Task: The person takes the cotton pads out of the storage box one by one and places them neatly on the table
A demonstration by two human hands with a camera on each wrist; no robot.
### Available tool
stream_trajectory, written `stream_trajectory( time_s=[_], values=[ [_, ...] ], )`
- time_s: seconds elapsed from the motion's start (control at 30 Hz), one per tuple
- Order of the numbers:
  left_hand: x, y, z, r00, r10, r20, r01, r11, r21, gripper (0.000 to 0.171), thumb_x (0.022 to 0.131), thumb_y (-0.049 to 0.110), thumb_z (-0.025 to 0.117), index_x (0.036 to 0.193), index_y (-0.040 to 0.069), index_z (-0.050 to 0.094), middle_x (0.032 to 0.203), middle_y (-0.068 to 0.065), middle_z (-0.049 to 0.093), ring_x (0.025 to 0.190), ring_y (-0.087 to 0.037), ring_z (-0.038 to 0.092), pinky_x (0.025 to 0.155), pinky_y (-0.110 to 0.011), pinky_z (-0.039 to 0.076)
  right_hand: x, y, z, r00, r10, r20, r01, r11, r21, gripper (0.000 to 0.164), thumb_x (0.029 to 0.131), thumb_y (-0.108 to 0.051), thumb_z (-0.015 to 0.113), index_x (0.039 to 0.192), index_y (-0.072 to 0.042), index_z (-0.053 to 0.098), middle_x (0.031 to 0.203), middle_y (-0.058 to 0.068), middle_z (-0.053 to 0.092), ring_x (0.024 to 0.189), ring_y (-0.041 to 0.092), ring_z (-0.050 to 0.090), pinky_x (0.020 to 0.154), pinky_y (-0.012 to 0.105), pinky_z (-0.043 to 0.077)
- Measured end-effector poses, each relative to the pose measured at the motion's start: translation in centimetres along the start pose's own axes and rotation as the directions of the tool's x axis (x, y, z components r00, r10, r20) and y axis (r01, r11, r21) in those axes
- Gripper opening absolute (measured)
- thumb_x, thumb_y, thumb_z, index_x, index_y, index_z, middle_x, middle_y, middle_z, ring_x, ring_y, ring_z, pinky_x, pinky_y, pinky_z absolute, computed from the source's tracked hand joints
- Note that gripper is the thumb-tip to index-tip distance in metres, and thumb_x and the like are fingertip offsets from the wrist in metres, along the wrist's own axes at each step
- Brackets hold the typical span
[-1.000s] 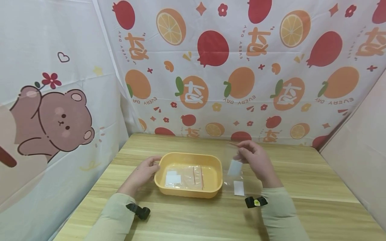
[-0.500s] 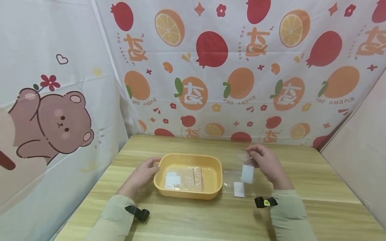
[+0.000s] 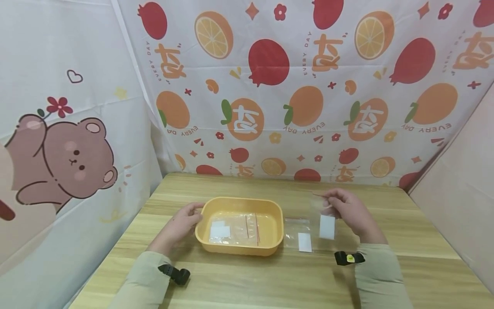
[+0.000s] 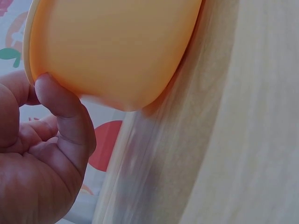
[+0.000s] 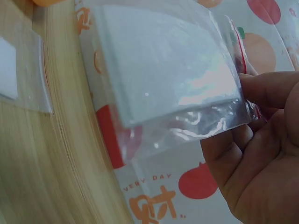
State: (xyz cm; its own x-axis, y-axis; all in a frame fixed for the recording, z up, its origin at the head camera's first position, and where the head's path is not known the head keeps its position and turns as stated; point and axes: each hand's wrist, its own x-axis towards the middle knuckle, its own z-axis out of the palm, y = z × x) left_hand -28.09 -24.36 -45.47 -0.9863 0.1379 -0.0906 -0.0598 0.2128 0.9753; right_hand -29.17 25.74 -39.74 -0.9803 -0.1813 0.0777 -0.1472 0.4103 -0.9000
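Cloth (image 3: 131, 38) with a big brown bear (image 3: 85, 159) on it is hanging at the far left. Next, a person's pale left sleeve (image 3: 143, 279) is reaching in from the bottom, and a black strap (image 3: 175, 273) is going round it. The left hand (image 3: 185, 221) is holding the left end of a yellow tub (image 3: 239, 249), pinching it at the rim. The tub is sitting flat on a wooden table (image 3: 251, 283), and a white cloth with fruit (image 3: 266, 107) is hanging up behind. Inside the tub, clear bags (image 3: 239, 229) are lying with white pieces on the left and thin red lines on the right. Just to the right of the tub, another clear bag (image 3: 297, 225) is lying on the table, and its white piece (image 3: 305, 242) is showing near the front. Further right, one more clear bag (image 3: 327, 227) is hanging over the table. The right hand (image 3: 343, 206) is pinching it near its red line, and a white piece is showing inside it. Last, the pale right sleeve (image 3: 380, 270) is wearing a black strap too.
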Motion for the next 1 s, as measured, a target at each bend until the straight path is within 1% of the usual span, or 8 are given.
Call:
stream_trajectory(
  time_s=[0.23, 0.47, 0.7, 1.0],
  values=[
    [0.1, 0.0, -0.1, 1.0, 0.002, -0.003, -0.002, 1.0, 0.015, 0.049, 0.101, 0.007, 0.05, 0.149, -0.001, 0.041, 0.11, -0.021, 0.054, 0.087, -0.024, 0.06, 0.07, -0.032, 0.056, 0.0, 0.4, -0.4, 0.999, 0.024, 0.023, -0.023, 1.0, -0.02, 0.028, 0.106, -0.012, 0.047, 0.125, 0.001, 0.063, 0.107, 0.019, 0.063, 0.084, 0.024, 0.069, 0.073, 0.034, 0.057],
    [0.1, 0.0, -0.1, 1.0, 0.004, -0.002, -0.004, 1.0, 0.012, 0.05, 0.102, 0.008, 0.051, 0.149, -0.002, 0.04, 0.111, -0.021, 0.055, 0.088, -0.025, 0.06, 0.07, -0.032, 0.057, 0.0, 1.4, -0.8, 0.996, 0.068, 0.063, -0.065, 0.997, -0.048, 0.026, 0.106, -0.013, 0.048, 0.124, -0.003, 0.064, 0.105, 0.015, 0.063, 0.081, 0.025, 0.066, 0.07, 0.036, 0.056],
    [0.1, 0.0, -0.1, 1.0, 0.005, -0.001, -0.005, 1.0, 0.008, 0.051, 0.101, 0.006, 0.051, 0.149, -0.002, 0.039, 0.11, -0.021, 0.055, 0.087, -0.025, 0.06, 0.069, -0.032, 0.057, 0.0, 2.4, -1.3, 0.99, 0.101, 0.095, -0.098, 0.994, -0.038, 0.027, 0.106, -0.013, 0.048, 0.125, -0.003, 0.063, 0.106, 0.015, 0.063, 0.083, 0.027, 0.065, 0.073, 0.038, 0.057],
    [0.0, 0.1, -0.1, 1.0, 0.007, -0.002, -0.007, 1.0, 0.023, 0.051, 0.101, 0.007, 0.051, 0.149, -0.003, 0.038, 0.11, -0.021, 0.055, 0.088, -0.026, 0.06, 0.071, -0.033, 0.057, 0.1, 4.1, -1.2, 0.981, 0.149, 0.126, -0.146, 0.989, -0.033, 0.026, 0.106, -0.012, 0.047, 0.125, -0.004, 0.063, 0.107, 0.014, 0.063, 0.082, 0.025, 0.062, 0.069, 0.037, 0.055]
  ],
)
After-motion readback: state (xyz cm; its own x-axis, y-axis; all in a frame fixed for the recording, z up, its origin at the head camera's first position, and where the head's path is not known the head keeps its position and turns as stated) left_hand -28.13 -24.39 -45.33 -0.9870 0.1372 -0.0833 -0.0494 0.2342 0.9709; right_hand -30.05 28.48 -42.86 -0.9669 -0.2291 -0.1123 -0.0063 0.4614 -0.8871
